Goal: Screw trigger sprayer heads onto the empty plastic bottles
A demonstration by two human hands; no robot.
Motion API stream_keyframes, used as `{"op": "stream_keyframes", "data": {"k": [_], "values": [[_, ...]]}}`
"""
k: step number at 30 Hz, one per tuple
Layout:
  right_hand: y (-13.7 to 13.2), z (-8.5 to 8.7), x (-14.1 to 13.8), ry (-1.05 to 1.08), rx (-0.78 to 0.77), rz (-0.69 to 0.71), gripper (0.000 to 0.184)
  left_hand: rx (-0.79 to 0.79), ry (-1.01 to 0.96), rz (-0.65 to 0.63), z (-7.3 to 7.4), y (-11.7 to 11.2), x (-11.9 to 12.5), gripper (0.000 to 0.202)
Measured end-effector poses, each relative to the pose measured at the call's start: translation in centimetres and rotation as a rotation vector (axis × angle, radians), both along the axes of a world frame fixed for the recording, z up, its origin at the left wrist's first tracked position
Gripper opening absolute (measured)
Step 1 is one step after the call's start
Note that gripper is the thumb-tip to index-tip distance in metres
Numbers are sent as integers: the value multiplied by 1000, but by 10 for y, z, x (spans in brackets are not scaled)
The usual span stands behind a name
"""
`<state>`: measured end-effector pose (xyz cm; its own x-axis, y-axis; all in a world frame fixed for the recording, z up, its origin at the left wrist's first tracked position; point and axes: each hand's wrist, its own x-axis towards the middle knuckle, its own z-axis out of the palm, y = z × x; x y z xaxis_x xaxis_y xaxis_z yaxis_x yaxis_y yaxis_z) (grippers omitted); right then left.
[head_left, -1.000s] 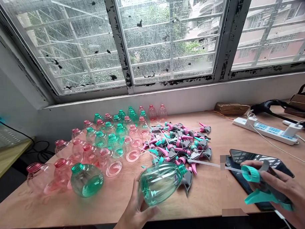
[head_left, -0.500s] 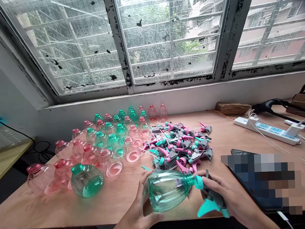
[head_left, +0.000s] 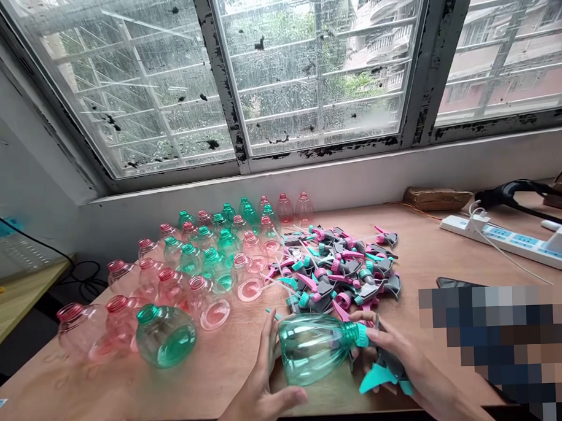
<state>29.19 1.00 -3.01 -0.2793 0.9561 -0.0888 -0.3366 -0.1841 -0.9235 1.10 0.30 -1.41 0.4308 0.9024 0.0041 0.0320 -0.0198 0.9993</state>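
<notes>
In the head view, the clear green bottle (head_left: 313, 353) is tipped on its side above the desk (head_left: 222, 384), close to the near edge and around the middle of its length. Its base faces the left hand (head_left: 262, 386), whose fingers are spread, the thumb well apart from the rest; I can't tell how firmly they touch the plastic. The right hand (head_left: 418, 359) has its fingers pinching the spray head (head_left: 383, 366) by its teal collar, right up against the bottle's neck; I can't make out whether the threads have caught.

The bottle looks empty, so I'd expect it light, thin-walled and inclined to dent under a hard squeeze, with smooth sides that could slip round in a loose palm. I'd cup it at the rounded base, where it seems stiffest, and keep to the spray head's ridged collar for grip, since the trigger probably gives when pressed. Just beyond lies the pile of spray heads (head_left: 343, 270).
</notes>
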Motion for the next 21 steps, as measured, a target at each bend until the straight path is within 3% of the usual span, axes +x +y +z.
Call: {"op": "stream_keyframes", "data": {"k": [3,7,12,16,21], "values": [[-6,-1,4,-108,48,-58,51,-21,15,-73,2,1,-3,109],[-12,-2,9,-168,124,-125,43,63,80,-123,5,1,-4,101],[-13,-6,15,-175,115,-64,43,141,134,-121,3,-1,-2,103],[-10,-8,14,-136,145,-75,42,106,10,-106,1,-1,-1,114],[-11,-10,16,-152,151,-89,43,51,34,-165,7,0,-2,101]]}}
